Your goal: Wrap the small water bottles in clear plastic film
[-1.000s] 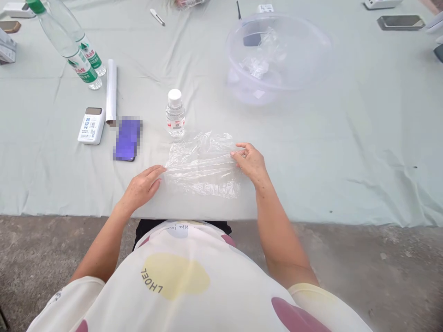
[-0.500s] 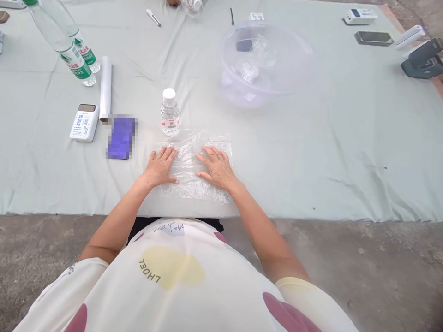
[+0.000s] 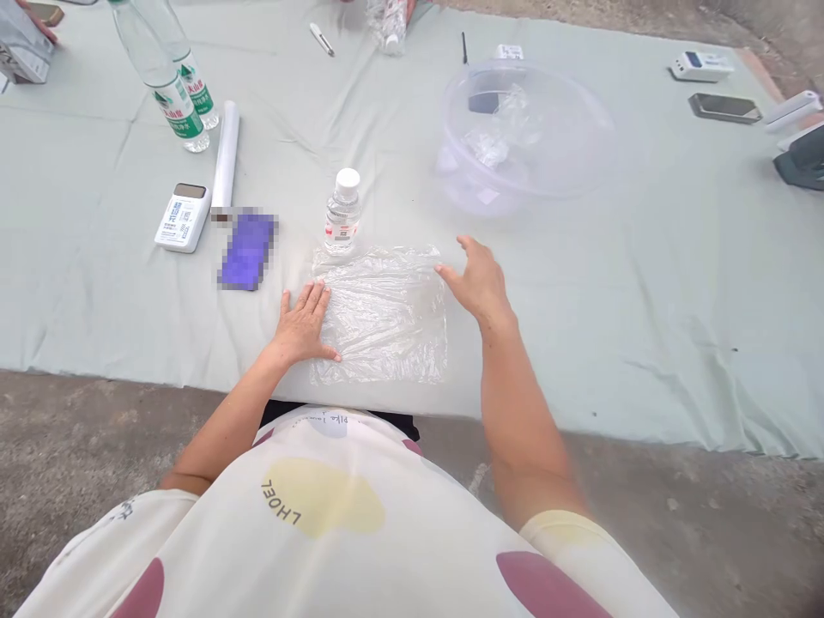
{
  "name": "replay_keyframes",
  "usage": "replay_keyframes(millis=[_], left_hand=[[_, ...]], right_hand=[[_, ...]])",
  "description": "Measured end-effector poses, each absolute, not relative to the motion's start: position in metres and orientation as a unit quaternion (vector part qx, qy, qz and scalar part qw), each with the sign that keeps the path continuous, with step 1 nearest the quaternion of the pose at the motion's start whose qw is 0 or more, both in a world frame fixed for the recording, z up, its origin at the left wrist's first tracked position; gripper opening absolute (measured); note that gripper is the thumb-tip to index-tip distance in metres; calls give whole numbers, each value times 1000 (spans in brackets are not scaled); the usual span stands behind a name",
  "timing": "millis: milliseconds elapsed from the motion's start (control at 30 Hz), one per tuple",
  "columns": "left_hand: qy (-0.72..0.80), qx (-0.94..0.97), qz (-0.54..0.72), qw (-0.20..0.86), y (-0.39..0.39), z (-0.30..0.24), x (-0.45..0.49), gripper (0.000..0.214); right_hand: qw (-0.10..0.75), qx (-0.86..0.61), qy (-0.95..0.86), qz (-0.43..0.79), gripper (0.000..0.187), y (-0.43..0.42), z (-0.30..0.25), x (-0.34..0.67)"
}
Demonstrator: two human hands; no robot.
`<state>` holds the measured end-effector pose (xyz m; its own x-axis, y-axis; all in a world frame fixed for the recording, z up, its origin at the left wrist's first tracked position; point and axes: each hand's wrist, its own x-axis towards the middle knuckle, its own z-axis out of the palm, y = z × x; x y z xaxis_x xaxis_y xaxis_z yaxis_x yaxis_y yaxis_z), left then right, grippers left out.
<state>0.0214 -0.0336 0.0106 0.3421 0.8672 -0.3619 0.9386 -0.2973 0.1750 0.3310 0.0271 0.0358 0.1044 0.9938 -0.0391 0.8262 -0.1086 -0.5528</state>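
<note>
A clear plastic sheet or bag (image 3: 386,318) lies flat and wrinkled near the table's front edge. My left hand (image 3: 305,326) rests with spread fingers on its left side. To the right of the plastic is my right hand (image 3: 480,279), raised off it, thumb and fingers apart and holding nothing. Just behind the plastic stands a small clear bottle (image 3: 342,215) with a white cap, upright. A large translucent basin (image 3: 560,172) sits beyond my right hand, with crumpled clear plastic (image 3: 493,146) visible in it.
Left of the bottle are a blurred purple item (image 3: 248,251), a white power bank (image 3: 184,219), a white roll (image 3: 225,159) and two tall water bottles (image 3: 180,107). A white pen-like tool (image 3: 322,39) lies at the back. A phone (image 3: 725,107) lies far right.
My right hand has lifted off the plastic and moved right, towards the basin. My left hand stays on the plastic. The view has shifted somewhat, and a bottle in wrap shows more at the back.
</note>
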Motion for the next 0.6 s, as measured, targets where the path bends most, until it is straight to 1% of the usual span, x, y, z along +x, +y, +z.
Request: replay_keyframes(millis=[33, 100, 167, 200, 267, 367, 433, 500, 533, 600], left_hand=[[566, 797, -102, 183, -33, 11, 22, 132], [566, 795, -105, 190, -33, 11, 22, 133], [566, 794, -106, 193, -32, 9, 22, 134], [566, 794, -106, 194, -32, 8, 22, 134], [566, 795, -104, 193, -32, 6, 22, 135], [566, 794, -101, 196, -33, 4, 22, 136], [567, 792, -100, 201, -33, 3, 21, 138], [566, 793, -92, 206, -34, 3, 22, 139], [565, 794, -86, 208, -34, 3, 22, 139], [563, 795, -75, 213, -35, 3, 22, 140]], right_hand=[[242, -670, -659, 243, 76, 36, 39, 310], [287, -589, -685, 319, 93, 55, 39, 264], [323, -538, -693, 355, 100, 76, 32, 222], [339, -522, -690, 369, 100, 86, 28, 204], [368, -506, -672, 396, 92, 104, 21, 178], [425, -528, -612, 408, 70, 113, 26, 165], [489, -519, -569, 409, 60, 102, 39, 171], [537, -471, -540, 446, 54, 75, 52, 184], [535, -448, -529, 482, 51, 58, 57, 192], [487, -452, -507, 549, 48, 21, 60, 205]])
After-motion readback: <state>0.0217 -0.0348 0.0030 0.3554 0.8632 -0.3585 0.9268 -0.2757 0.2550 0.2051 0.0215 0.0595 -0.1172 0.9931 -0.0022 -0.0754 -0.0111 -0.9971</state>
